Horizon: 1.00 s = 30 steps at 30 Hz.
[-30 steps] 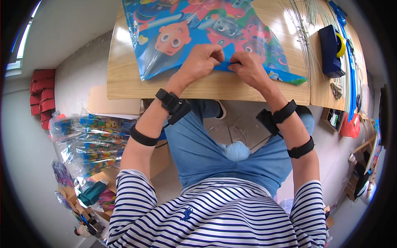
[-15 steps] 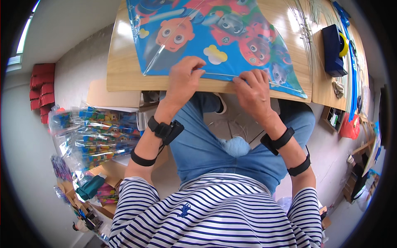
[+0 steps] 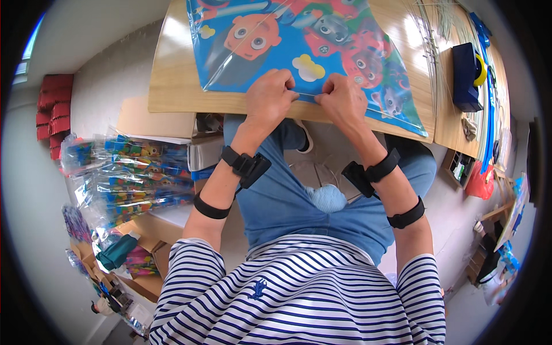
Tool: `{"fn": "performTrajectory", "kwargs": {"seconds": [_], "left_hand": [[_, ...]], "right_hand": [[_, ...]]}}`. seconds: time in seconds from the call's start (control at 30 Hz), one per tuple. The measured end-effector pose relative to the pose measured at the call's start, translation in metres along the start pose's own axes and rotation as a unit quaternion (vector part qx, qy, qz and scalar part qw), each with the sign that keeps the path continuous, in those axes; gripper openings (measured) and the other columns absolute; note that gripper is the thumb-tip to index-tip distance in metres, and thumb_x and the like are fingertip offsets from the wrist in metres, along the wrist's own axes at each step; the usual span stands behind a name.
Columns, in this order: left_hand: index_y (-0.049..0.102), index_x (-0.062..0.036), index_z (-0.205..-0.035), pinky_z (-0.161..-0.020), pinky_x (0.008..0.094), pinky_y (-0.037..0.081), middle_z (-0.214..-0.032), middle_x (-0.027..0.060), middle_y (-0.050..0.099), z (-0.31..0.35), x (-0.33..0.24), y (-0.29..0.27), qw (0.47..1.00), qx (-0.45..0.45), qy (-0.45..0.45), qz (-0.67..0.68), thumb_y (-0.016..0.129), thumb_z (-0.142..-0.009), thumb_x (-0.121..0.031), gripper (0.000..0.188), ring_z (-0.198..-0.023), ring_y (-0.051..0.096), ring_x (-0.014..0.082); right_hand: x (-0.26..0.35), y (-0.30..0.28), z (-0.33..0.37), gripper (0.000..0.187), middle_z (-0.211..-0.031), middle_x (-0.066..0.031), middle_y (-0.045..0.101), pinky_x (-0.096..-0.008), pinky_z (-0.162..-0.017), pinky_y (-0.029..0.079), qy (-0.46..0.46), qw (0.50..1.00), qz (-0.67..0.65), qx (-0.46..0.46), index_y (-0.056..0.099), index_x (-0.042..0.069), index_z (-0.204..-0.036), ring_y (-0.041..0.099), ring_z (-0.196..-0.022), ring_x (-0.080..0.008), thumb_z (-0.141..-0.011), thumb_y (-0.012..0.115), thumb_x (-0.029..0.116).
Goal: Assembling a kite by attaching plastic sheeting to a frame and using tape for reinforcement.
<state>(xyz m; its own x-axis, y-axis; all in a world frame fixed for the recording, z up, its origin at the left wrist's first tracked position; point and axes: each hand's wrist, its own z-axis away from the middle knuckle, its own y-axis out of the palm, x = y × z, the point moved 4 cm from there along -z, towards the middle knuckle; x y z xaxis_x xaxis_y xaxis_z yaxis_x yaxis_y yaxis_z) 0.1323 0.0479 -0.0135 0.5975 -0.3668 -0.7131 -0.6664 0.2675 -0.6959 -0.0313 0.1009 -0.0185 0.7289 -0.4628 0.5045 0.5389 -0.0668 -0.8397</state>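
Observation:
A shiny blue kite (image 3: 253,72) printed with cartoon animals and yellow-white clouds lies flat on the wooden table. Thin lines like rods run across it and along its near edge. My left hand (image 3: 270,98) pinches that near edge, thumb and fingers pressed together. Close by on the right, my right hand (image 3: 344,100) is closed on the same edge in a similar pinch. A narrow gap separates the two hands. Whether a rod or cord lies between the fingertips is too small to tell.
On the table's right stand a dark blue tape dispenser (image 3: 464,77) with yellow tape, and a bundle of thin rods (image 3: 432,63). A light-blue ball of string (image 3: 328,198) rests at my lap. Clear-wrapped printed packages (image 3: 138,178) are stacked left, near red bundles (image 3: 54,109).
My hands have drawn closer together along the near edge, the left sliding rightward and the right moving left and away from me. Both remain on the kite's edge.

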Motion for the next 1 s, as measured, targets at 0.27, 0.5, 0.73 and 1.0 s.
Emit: {"fn": "performTrajectory", "kwargs": {"seconds": [0.27,0.5,0.73,1.0], "left_hand": [[0.062,-0.0022,-0.086,-0.072,0.039,0.048,-0.084,0.0099,0.062,0.016,-0.029,0.016,0.991,-0.072,0.11,-0.015,0.072,-0.071,-0.005,0.017,-0.082,0.061,0.0279],[0.064,-0.0005,-0.107,-0.098,0.0443,0.044,-0.11,0.0103,0.064,0.061,-0.041,0.035,0.96,-0.055,0.248,-0.12,0.069,-0.073,-0.006,0.035,-0.109,0.06,0.0264],[0.064,0.0001,-0.11,-0.107,0.0502,0.038,-0.114,0.0099,0.063,0.065,-0.043,0.042,0.954,-0.049,0.241,-0.17,0.07,-0.073,-0.007,0.038,-0.115,0.058,0.0257],[0.064,0.0014,-0.111,-0.11,0.0547,0.034,-0.12,0.012,0.061,0.065,-0.043,0.038,0.965,-0.055,0.222,-0.131,0.07,-0.072,-0.008,0.041,-0.119,0.057,0.0263]], "right_hand": [[-0.008,-0.002,-0.011,0.015,-0.074,-0.0122,0.069,-0.0417,-0.065,0.049,-0.007,0.998,-0.049,0.023,0.069,0.009,-0.072,0.067,-0.076,-0.0324,-0.066,0.078,0.019],[-0.009,-0.001,-0.011,0.01,-0.074,-0.0117,0.069,-0.0413,-0.065,0.05,-0.023,0.999,-0.044,0.014,0.069,0.008,-0.07,0.067,-0.077,-0.0316,-0.063,0.074,0.014],[-0.008,-0.002,-0.009,0.015,-0.067,-0.0086,0.068,-0.0361,-0.063,0.049,-0.03,0.999,-0.029,-0.001,0.07,0.005,-0.073,0.067,-0.067,-0.0238,-0.068,0.079,0.015],[-0.01,0.0,-0.008,0.015,-0.067,-0.0087,0.068,-0.0361,-0.064,0.049,-0.041,0.999,-0.034,-0.009,0.07,0.004,-0.074,0.067,-0.067,-0.0235,-0.068,0.079,0.015]]}}
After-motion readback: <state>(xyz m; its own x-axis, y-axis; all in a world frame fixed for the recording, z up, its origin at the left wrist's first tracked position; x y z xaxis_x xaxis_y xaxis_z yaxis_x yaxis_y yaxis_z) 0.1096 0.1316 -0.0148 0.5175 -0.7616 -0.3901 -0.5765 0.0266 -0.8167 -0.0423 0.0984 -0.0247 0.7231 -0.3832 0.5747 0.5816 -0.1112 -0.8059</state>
